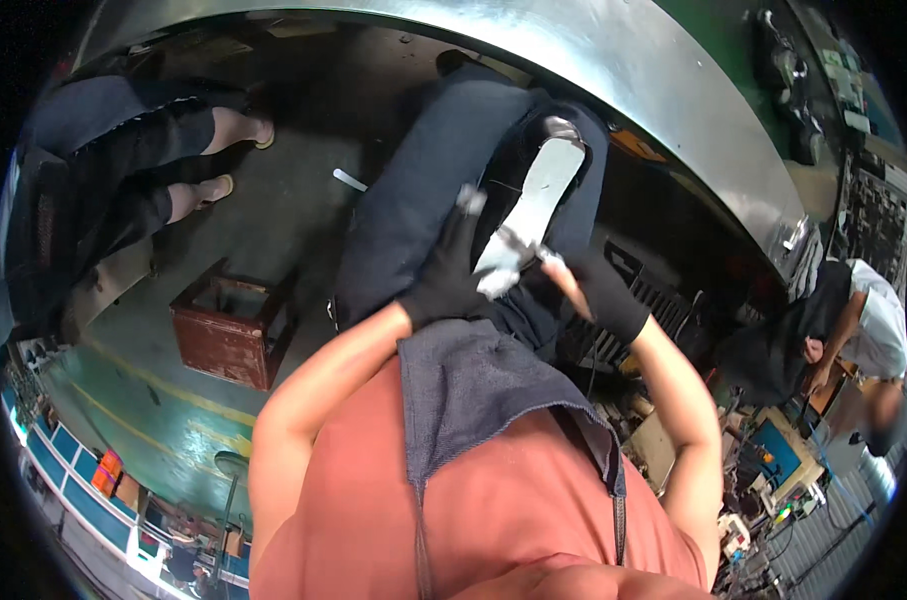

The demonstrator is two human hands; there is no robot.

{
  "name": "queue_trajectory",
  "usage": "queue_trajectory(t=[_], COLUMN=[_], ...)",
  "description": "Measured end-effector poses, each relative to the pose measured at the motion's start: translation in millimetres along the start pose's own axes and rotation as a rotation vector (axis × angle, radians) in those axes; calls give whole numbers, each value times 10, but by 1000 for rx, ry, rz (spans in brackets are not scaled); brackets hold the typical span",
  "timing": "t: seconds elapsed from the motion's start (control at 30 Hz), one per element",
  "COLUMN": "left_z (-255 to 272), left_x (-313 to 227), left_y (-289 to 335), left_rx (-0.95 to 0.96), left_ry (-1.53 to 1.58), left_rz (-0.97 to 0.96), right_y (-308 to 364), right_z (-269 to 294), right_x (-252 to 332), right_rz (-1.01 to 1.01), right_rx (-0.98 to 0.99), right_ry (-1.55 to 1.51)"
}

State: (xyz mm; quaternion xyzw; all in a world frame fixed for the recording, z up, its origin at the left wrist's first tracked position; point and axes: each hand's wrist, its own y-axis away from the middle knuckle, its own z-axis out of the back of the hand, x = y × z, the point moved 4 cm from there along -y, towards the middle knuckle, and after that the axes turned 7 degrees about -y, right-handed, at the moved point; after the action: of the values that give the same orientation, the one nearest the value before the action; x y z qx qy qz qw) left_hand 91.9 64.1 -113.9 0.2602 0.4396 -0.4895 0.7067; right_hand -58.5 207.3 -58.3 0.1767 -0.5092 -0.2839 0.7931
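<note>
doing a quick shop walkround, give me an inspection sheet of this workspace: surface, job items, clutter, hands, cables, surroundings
surface: the person's lap in dark-blue cloth trousers
job's things: long white sole-shaped piece on the lap; small silvery object over its near end, too blurred to identify
clutter: red-brown wooden stool and slim white strip on the floor
left hand: black-gloved, beside the white piece; grip unclear
right hand: black-gloved, fingers partly bare, at the silvery object; grip unclear
cables: cannot tell among the crowded machinery at lower right
surroundings: long shiny metal counter ahead; co-worker in a white top to the right; another person's bare lower legs to the left
</note>
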Motion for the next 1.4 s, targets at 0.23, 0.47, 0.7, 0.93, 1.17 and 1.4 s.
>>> queue_trajectory(t=[0.23, 0.47, 0.7, 0.93, 1.17, 1.4], left_z=[-69, -105, -126, 78, 1544, 577], left_x=[96, 62, 113, 27, -463, -386], left_y=[174, -110, -55, 54, -135, -847], left_rx=[-73, 0, 174, 219, 340, -308], left_ry=[423, 192, 220, 169, -93, 154], left_rz=[561, 353, 231, 242, 181, 29], right_y=[492, 549, 120, 259, 907, 829], right_z=[-604, -118, 119, -152, -78, -253], right_x=[-367, 38, 638, 384, -158, -92], right_rz=[-284, -208, 309, 173, -112, -201], right_rx=[-54, -9, -150, -230, -324, -433], right_ry=[-425, -195, 126, -18, -329, -608])
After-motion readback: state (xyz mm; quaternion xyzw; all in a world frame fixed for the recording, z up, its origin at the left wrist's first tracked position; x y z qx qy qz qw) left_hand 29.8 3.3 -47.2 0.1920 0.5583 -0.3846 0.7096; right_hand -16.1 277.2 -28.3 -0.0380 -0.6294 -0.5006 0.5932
